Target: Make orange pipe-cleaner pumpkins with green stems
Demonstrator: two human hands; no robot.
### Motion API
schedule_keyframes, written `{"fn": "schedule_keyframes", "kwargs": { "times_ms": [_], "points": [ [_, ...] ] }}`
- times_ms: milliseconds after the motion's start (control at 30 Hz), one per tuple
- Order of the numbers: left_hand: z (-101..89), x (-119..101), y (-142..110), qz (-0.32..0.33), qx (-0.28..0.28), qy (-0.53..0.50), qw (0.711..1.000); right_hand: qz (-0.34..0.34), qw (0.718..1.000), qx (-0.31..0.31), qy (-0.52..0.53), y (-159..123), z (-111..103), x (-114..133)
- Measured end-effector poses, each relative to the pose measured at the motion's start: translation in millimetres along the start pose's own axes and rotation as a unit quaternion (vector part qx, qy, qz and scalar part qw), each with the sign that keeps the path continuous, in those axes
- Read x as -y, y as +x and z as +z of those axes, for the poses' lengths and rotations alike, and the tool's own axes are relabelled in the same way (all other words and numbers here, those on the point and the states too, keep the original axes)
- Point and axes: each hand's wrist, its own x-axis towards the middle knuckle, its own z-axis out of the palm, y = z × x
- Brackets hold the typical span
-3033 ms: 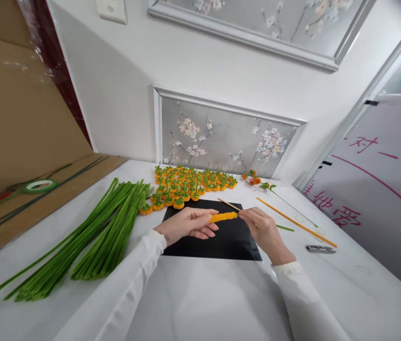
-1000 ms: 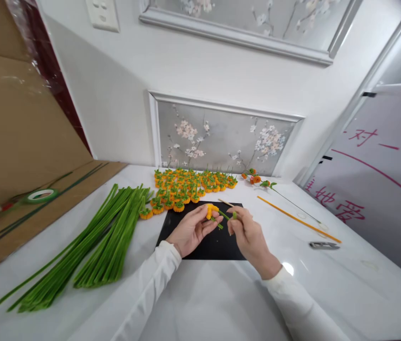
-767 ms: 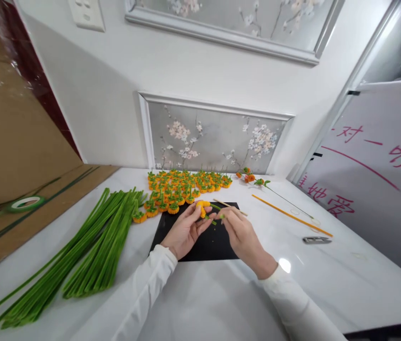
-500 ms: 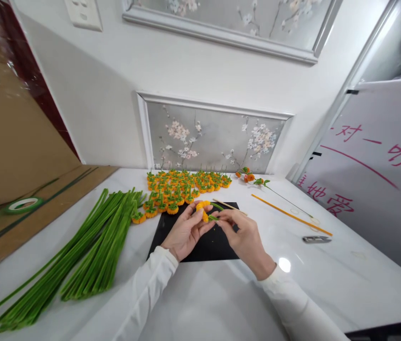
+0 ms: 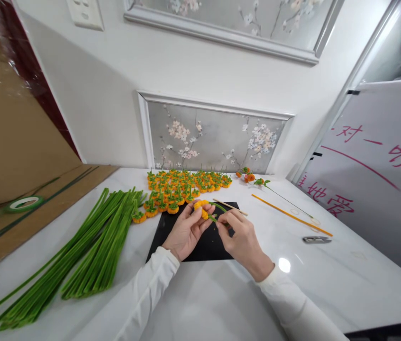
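Observation:
My left hand (image 5: 189,228) pinches a curled orange pipe cleaner coil (image 5: 202,204) between thumb and fingers, above a black mat (image 5: 193,251). A green pipe cleaner (image 5: 219,206) runs out from the coil and bends toward my right hand (image 5: 242,238). The thumb and forefinger of that hand are closed on the green ends, just right of the coil; the exact grip is partly hidden by the fingers. Behind the mat lies a thin wooden stick (image 5: 229,207). Finished small orange pumpkins (image 5: 173,207) with green tops stand in rows beyond my left hand.
Bundles of green pipe cleaners (image 5: 94,258) lie on the left. Green tape (image 5: 24,204) rests on cardboard. To the right are an orange pipe cleaner (image 5: 291,215), thread snips (image 5: 316,240) and a stem with orange fruits (image 5: 249,178). A framed panel (image 5: 218,137) is behind.
The orange coil, straight at first, is now bent round in my left hand with green ends beside it. My right hand has moved in closer and pinches the green ends. The view has shifted slightly.

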Motion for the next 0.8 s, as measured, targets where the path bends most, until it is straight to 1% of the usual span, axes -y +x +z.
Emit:
{"fn": "schedule_keyframes", "kwargs": {
  "times_ms": [100,333,467,567,667,733,800],
  "points": [
    [-0.2,2,-1,-0.004,0.008,0.011,1.000,-0.009,1.000,0.008,-0.008,0,-1,1],
    [6.2,9,-5,-0.013,0.003,0.014,1.000,-0.006,1.000,0.008,-0.017,-2,3,1],
    [7.3,16,-5,-0.009,0.009,0.017,1.000,-0.018,0.999,0.012,-0.046,-4,5,2],
    [6.4,17,-5,-0.008,-0.005,0.023,1.000,-0.045,0.996,0.039,-0.059,-5,4,3],
    [4.7,14,-4,-0.008,-0.029,0.023,0.999,-0.085,0.993,0.077,-0.039,-5,2,4],
    [3.5,12,-3,-0.007,-0.044,0.018,0.999,-0.096,0.992,0.083,-0.020,-4,1,2],
    [2.8,10,-3,-0.009,-0.051,0.015,0.999,-0.090,0.993,0.076,-0.015,-5,1,1]
  ]
}}
